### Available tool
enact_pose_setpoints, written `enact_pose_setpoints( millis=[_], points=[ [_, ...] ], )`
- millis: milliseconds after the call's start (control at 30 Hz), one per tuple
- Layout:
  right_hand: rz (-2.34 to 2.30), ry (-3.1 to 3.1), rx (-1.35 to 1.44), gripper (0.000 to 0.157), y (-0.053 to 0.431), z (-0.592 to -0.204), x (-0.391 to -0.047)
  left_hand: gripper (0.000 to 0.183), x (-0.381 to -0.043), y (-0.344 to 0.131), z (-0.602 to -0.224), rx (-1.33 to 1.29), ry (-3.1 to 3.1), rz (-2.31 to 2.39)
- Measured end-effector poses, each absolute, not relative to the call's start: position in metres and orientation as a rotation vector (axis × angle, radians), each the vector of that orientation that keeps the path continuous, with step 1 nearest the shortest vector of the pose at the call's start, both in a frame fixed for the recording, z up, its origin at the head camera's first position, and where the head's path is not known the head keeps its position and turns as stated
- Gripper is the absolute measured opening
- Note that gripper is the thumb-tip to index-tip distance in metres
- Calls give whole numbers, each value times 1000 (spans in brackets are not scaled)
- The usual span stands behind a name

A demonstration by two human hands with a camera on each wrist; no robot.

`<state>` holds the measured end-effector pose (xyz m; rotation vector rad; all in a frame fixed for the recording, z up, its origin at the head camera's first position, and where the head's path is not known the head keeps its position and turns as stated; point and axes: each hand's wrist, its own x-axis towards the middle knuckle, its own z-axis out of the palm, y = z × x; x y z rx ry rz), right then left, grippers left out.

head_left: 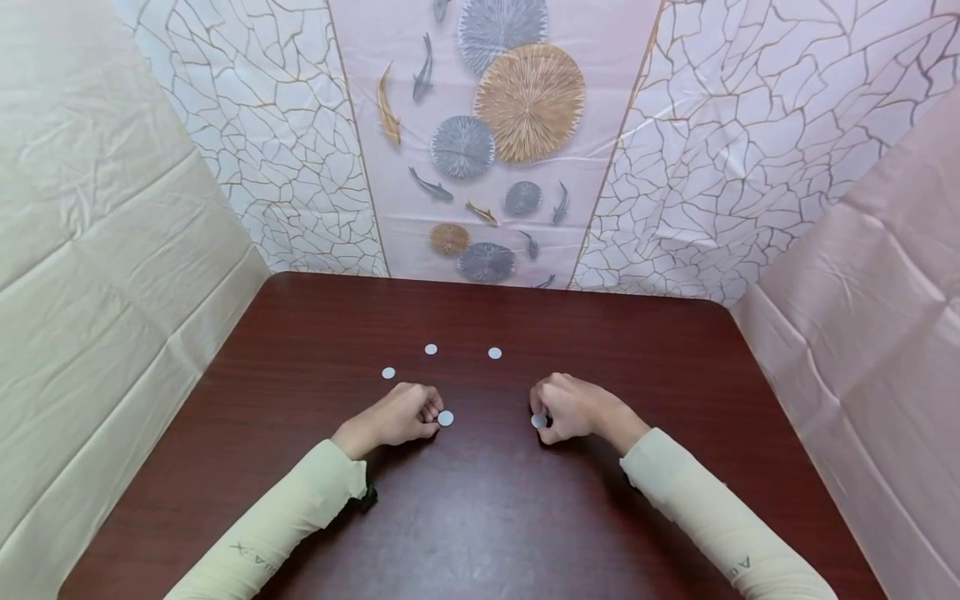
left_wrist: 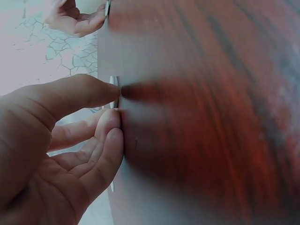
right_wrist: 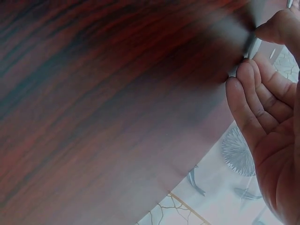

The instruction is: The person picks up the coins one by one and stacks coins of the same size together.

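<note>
In the head view my left hand (head_left: 401,414) is low over the brown table, thumb and fingertips pinching the near edge of a thin white disc (head_left: 446,418). That disc (left_wrist: 113,80) shows edge-on by the thumb in the left wrist view. Across from it, my right hand (head_left: 576,407) holds another round disc (head_left: 539,421), greyer in its shadow, between thumb and curled fingers. The right wrist view gives this disc (right_wrist: 254,48) as a pale sliver, partly hidden by the fingers. Both discs are at the tabletop; whether they lie flat on it I cannot tell.
Three more white discs lie farther back: one at the left (head_left: 388,372), a middle disc (head_left: 431,349) and a right-hand disc (head_left: 495,353). The dark wooden table (head_left: 480,517) ends at a patterned cloth backdrop (head_left: 465,200), with pale cloth walls on both sides.
</note>
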<state>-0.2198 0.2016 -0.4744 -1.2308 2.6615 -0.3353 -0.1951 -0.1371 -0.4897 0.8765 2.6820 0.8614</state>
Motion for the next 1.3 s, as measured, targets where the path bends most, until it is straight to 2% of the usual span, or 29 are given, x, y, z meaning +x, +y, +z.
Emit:
enact_pose_setpoints(
  millis=[600,1100,1300],
  points=[
    [-368,2634,-1200,12,202,-471,-219,26,-213,-127,-453,909,2657,801],
    [-409,2610,-1181,12,201,-468,-219,37,-260,-86,-434,946,2669,647],
    [-407,2613,-1178,13,203,-468,-219,34,-276,-65,-435,916,2674,582]
  ],
)
